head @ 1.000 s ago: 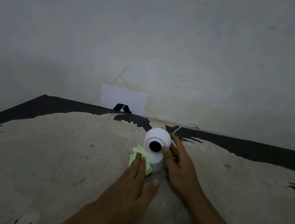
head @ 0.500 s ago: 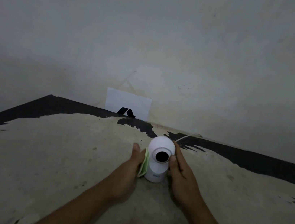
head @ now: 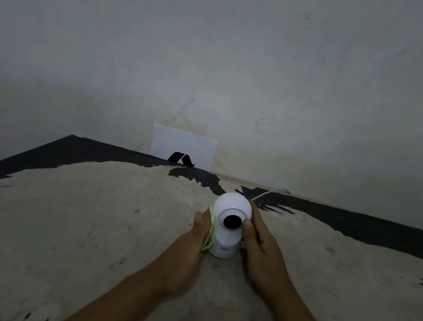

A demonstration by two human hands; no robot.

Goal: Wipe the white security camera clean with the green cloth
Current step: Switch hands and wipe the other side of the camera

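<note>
The white security camera (head: 228,228) stands upright on the worn table, its round head and black lens facing me. My left hand (head: 190,241) presses the green cloth (head: 210,231) flat against the camera's left side; only a thin edge of the cloth shows between palm and body. My right hand (head: 261,243) grips the camera's right side, thumb beside the lens ring, fingers wrapped behind the head.
A thin white cable (head: 268,193) runs from behind the camera toward the wall. A white card with a black logo (head: 183,147) leans against the wall at the table's back edge. The table (head: 74,222) is beige with black worn patches along its edges.
My left hand turned from lying flat on the table in front of the camera to pressing the cloth upright against its left side. The camera head turned slightly. The right hand kept its grip.
</note>
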